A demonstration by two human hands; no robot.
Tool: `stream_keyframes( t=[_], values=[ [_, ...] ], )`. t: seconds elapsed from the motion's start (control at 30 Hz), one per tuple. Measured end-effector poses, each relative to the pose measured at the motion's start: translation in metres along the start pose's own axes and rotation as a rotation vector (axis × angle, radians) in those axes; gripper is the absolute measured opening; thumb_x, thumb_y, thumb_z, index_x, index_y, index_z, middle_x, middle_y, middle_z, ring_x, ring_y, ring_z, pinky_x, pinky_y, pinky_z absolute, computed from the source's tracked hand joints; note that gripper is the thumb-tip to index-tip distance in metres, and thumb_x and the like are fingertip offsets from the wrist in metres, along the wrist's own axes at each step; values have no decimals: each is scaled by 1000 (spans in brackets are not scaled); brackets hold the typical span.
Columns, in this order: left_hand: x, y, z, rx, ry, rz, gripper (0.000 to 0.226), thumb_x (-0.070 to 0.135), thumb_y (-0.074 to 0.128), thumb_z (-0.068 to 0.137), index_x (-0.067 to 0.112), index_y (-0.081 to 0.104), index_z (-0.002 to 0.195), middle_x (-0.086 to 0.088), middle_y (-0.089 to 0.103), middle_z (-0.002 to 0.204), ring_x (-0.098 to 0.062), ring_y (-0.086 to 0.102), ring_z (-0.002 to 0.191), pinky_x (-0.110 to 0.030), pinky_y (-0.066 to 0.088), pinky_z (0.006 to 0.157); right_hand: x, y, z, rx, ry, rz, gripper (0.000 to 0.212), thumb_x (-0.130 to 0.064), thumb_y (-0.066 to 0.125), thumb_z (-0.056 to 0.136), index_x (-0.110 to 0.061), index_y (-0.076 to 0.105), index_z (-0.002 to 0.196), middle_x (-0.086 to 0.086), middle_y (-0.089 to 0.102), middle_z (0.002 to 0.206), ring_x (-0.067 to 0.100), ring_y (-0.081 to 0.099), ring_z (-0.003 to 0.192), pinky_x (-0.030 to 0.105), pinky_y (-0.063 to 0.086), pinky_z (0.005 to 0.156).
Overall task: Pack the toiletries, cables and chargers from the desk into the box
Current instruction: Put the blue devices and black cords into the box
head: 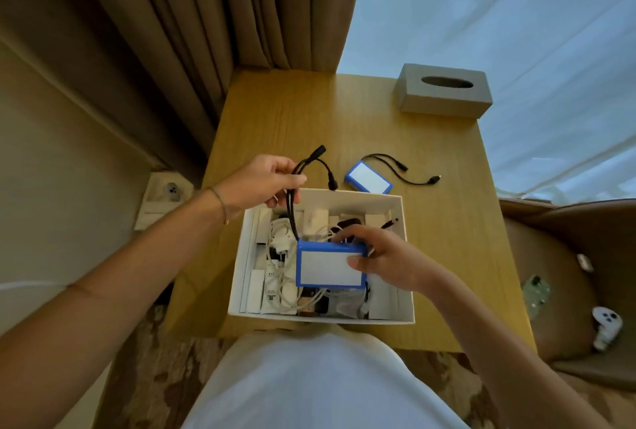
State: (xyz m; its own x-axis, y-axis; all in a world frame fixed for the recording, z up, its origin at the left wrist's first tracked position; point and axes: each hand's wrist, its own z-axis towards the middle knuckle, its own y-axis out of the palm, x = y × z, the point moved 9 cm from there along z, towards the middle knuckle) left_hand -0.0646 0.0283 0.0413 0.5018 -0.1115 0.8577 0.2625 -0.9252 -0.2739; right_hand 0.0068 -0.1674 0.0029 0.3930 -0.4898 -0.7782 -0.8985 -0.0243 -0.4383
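Right hand grips blue battery pack over box; left hand pinches its black cable.

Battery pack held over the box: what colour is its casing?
Blue casing with a white face on the rectangular battery pack, clearest in the head view.

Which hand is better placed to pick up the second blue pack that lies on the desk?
Probably the right hand: the second blue pack lies beyond the box on its side, though it first must release its pack.
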Motion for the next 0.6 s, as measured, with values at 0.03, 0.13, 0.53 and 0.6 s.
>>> stream_keyframes(
  t=[0.03,0.13,0.53,0.6],
  values=[
    [-2,6,-1,-3,20,26,13,24,59,98,13,65,97,-2,74,76,-10,62,62,-17,46,50,7,5,-2,-23,25,-16,33,-13,64,96,-32,55,122,1,65,110,25,63,98,40,58,86],
    [-5,25,-6,-24,101,97,6,22,56,100,18,61,100,-2,74,72,-14,66,63,-21,52,54,27,17,-4,-65,83,-107,31,-13,68,92,-34,53,109,-3,64,106,18,65,93,35,59,82],
    [-34,75,-9,-97,153,538,19,26,53,101,38,53,87,7,73,81,-5,63,64,-24,45,58,62,44,8,-31,204,-443,29,-19,73,89,-30,58,111,-4,60,107,15,57,89,22,43,65],
    [-33,77,-6,-93,169,567,24,25,53,101,39,50,81,7,72,82,-8,64,70,-28,49,63,61,44,7,-8,211,-452,29,-17,73,89,-28,61,113,0,64,112,17,58,91,25,47,70]
  ],
)
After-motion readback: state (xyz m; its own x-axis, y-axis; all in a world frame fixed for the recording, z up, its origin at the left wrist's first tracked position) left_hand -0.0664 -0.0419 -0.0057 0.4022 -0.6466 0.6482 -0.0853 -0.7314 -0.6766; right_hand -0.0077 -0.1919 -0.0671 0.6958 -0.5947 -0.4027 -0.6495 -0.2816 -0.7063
